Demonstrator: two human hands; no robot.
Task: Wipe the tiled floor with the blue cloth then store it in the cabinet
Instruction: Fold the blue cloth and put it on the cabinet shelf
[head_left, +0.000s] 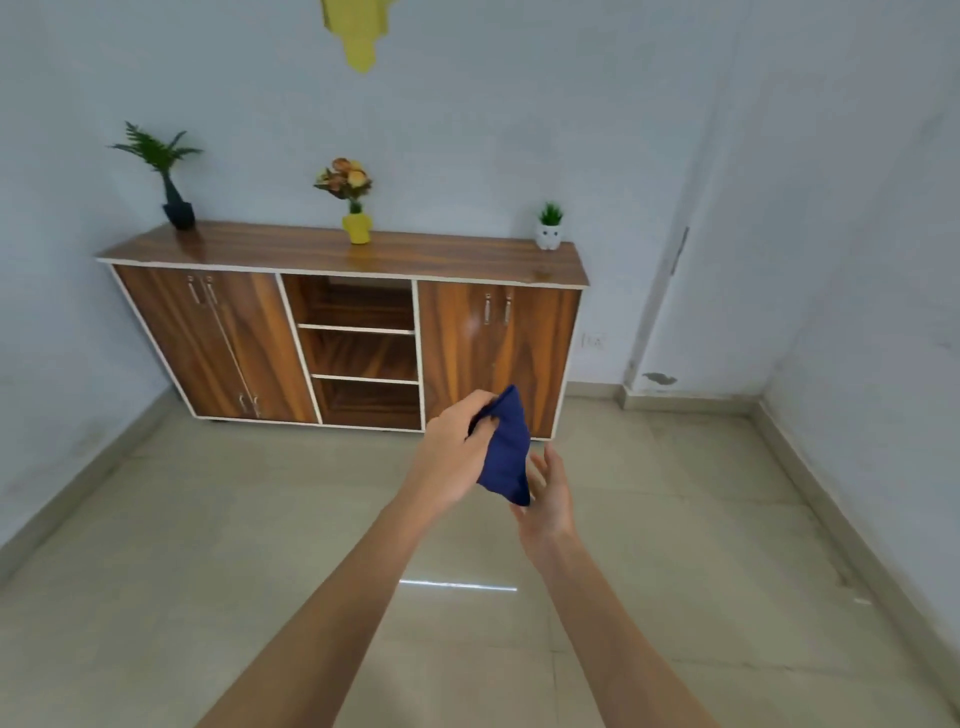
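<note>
The dark blue cloth (506, 452) hangs bunched in the air in front of me, over the beige tiled floor (260, 519). My left hand (452, 452) grips its upper end. My right hand (548, 493) is just below and right of it, fingers spread, touching the cloth's lower end. The wooden cabinet (343, 260) stands against the far wall, with closed double doors on the left and right and three open shelves (363, 353) in the middle.
On the cabinet top stand a dark potted fern (171, 182), a yellow vase of flowers (353, 208) and a small white plant pot (549, 228). White walls close in left and right, with a corner column (670, 312) at the right.
</note>
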